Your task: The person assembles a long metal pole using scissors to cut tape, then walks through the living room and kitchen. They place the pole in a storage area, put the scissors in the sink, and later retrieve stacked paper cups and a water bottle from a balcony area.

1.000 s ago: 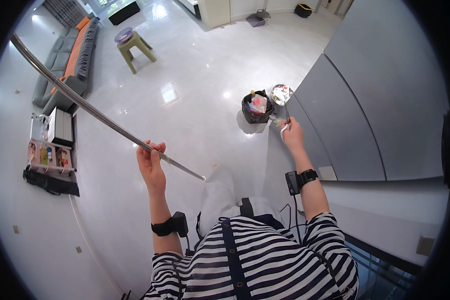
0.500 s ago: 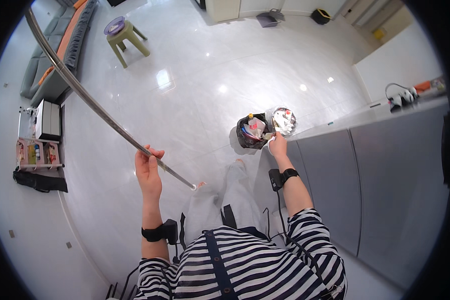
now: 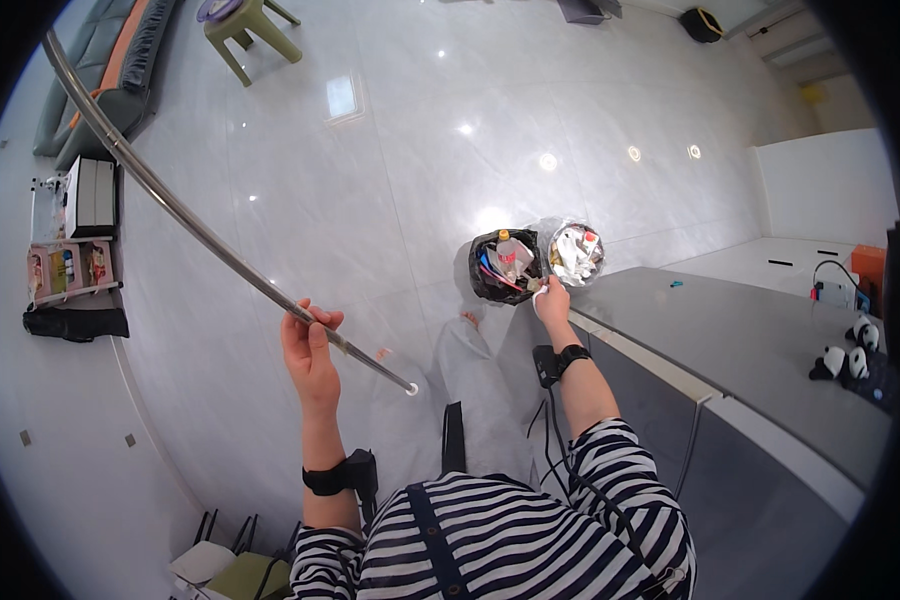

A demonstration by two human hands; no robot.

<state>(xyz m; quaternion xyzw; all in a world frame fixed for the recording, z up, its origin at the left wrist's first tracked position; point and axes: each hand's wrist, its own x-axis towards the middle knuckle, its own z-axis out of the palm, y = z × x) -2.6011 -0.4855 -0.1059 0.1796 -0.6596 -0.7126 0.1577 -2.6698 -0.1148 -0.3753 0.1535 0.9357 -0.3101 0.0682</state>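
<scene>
My left hand (image 3: 310,350) is closed around a long, shiny metal pole (image 3: 185,215). The pole slants from the far upper left down to a white-tipped end in front of my legs. In my right hand (image 3: 553,303), closed fingers hold a small white thing (image 3: 541,294), mostly hidden, whose kind I cannot make out. Just beyond that hand stands a bin with a black bag (image 3: 483,283), holding a bottle with a yellow cap (image 3: 505,245) and other rubbish. Beside it is a second bin with a clear liner (image 3: 600,270), full of white waste.
A grey counter (image 3: 660,310) runs along my right, with panda figures (image 3: 848,362) on it. Far left are a green stool (image 3: 255,30), a grey sofa (image 3: 95,60) and a low shelf unit (image 3: 75,270). Chairs (image 3: 240,575) stand behind me on the left.
My view has turned and shifted, so more of the countertop and the chairs behind me show. Both hands keep their grip, and the pole's near end appears slightly farther right.
</scene>
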